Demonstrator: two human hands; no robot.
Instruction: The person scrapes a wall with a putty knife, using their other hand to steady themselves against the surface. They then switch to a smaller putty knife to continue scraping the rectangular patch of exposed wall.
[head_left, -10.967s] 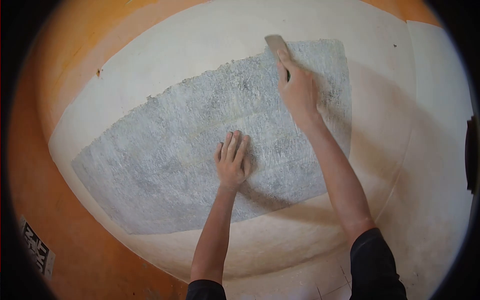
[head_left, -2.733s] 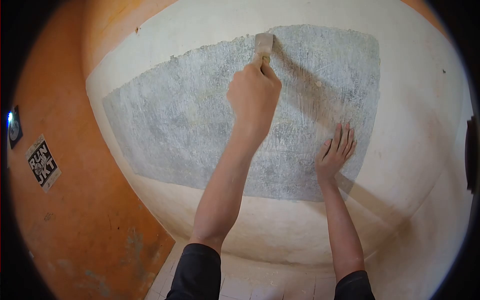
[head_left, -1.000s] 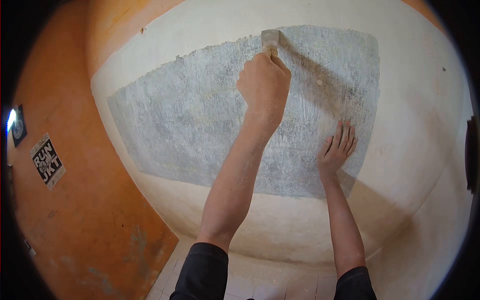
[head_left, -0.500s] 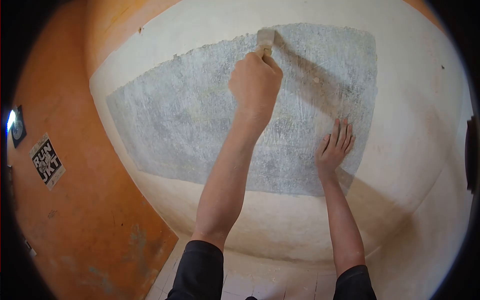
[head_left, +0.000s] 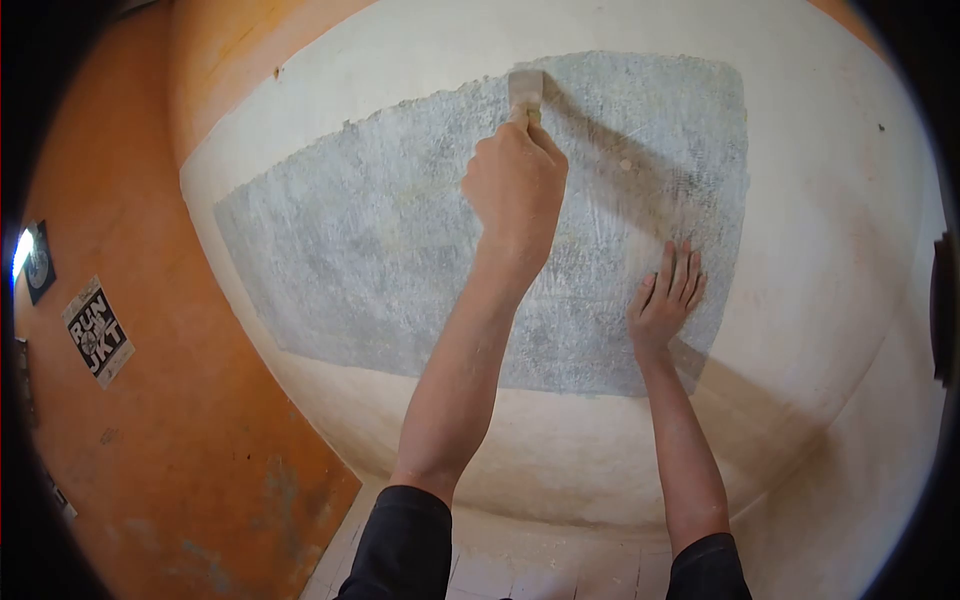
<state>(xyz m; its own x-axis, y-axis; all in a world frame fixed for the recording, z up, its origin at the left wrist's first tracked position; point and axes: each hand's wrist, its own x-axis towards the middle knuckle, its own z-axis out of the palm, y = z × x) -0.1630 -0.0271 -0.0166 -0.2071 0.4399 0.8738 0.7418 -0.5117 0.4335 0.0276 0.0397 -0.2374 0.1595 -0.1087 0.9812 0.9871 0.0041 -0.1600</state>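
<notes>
The white-painted wall [head_left: 815, 200] fills most of the view and meets an orange wall [head_left: 190, 400] at a corner on the left. A rough grey patch [head_left: 390, 230] occupies the middle of the white surface; its upper border is ragged, its face streaked with pale scratches. A pale tiled floor [head_left: 490, 575] shows at the bottom between two dark sleeves [head_left: 402, 540]. A diagonal shadow crosses the patch from the upper middle toward the lower right. Of the two hands, the left hand [head_left: 515, 185] is closed in a fist around the handle of a scraper, arm extended upward. The right hand [head_left: 662, 308] lies against the lower right part of the patch, fingers spread, holding nothing. On the orange wall, a black-and-white poster [head_left: 98, 332] reads "RUN", a partly legible middle line and "JKT". The scraper [head_left: 526, 88] stands nearly upright, its broad flat blade at the patch's upper border; firm contact cannot be confirmed. A small pale spot [head_left: 626, 165] marks the patch between the blade and the right hand.
</notes>
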